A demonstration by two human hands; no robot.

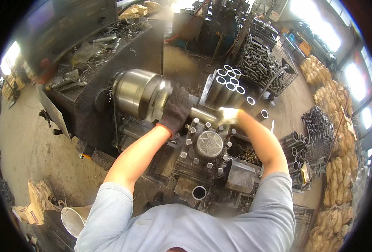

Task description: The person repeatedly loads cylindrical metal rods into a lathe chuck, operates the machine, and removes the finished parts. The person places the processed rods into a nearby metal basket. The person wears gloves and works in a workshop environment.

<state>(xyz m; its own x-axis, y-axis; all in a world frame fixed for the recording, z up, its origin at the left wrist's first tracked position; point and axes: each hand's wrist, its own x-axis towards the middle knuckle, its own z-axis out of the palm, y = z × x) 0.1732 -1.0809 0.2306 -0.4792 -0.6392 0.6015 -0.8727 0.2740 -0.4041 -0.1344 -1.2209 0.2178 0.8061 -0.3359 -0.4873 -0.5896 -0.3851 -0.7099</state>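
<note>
My left hand (pixel 177 108), in a dark glove with a red cuff, wraps over a metal tube (pixel 203 115) close to the shiny lathe chuck (pixel 138 94). The tube's left end is hidden by that hand and the chuck jaws. Around the right part of the same tube is my right hand (pixel 229 116), in a pale glove and blurred. The square tool post (pixel 209 145), ringed with square-headed bolts, sits just below the tube. A short tube (pixel 199 192) stands on the lathe nearer my body.
Several upright tubes (pixel 230 83) stand beyond the lathe. To the right lie stacked tubes (pixel 296 157) and filled sacks (pixel 337 186). A wire-mesh cage (pixel 264 60) holds metal parts. Metal pieces and shavings cover the headstock top (pixel 88 56). A pale bucket (pixel 74 219) is at lower left.
</note>
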